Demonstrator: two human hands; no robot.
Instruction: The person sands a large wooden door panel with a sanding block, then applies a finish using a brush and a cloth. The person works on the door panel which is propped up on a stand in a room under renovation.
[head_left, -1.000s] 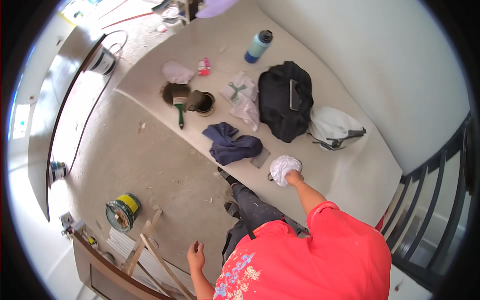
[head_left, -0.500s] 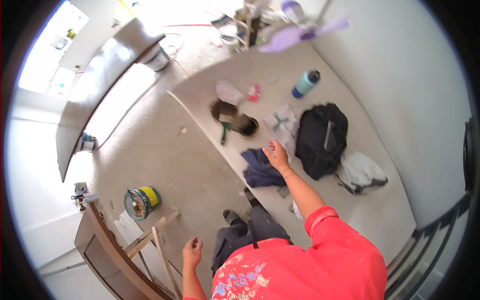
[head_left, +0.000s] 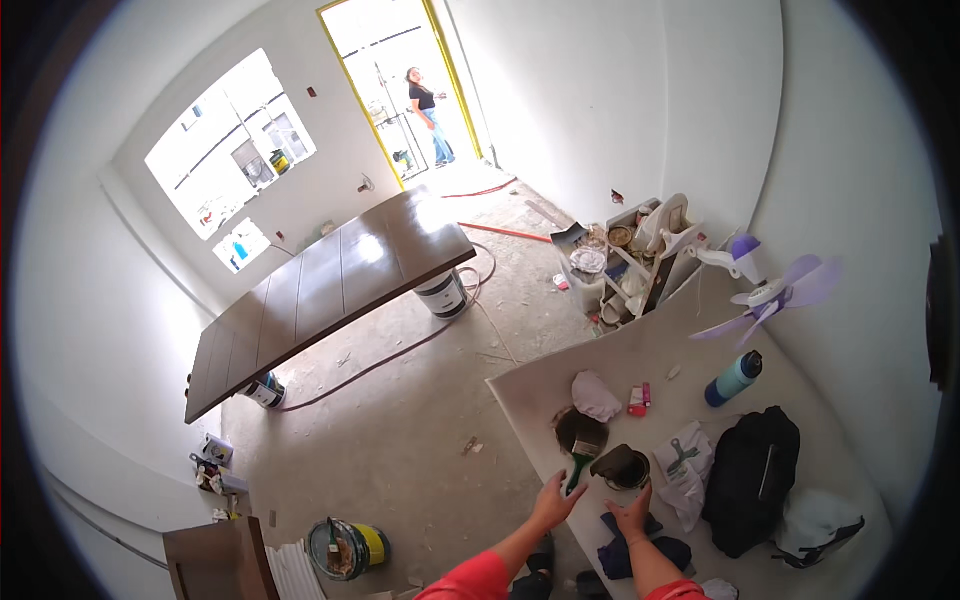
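Observation:
A paintbrush (head_left: 581, 461) with a green handle lies at the table's near left edge, its bristles over a dark round patch (head_left: 580, 428). My left hand (head_left: 552, 502) is at the handle's end, thumb and fingers apart on either side of it. To the right of the brush stands a small open can (head_left: 622, 467) with dark brown contents and a dark brown piece at its rim. My right hand (head_left: 631, 514) reaches to the can's near side, fingers spread; whether it touches the can I cannot tell. Dark blue cloth (head_left: 645, 553) lies beneath my right wrist.
The pale table (head_left: 690, 372) also holds a bottle (head_left: 734, 379), a black bag (head_left: 752, 480), a white bag (head_left: 822, 525) and rags (head_left: 684, 470). A purple fan (head_left: 768, 296) stands behind. A glossy brown door panel (head_left: 330, 285) rests on buckets. A person (head_left: 428, 115) stands in the doorway.
The view has swung up toward the far wall and doorway. My left hand has risen from low beside my legs to the brush handle; my right hand has moved to the can.

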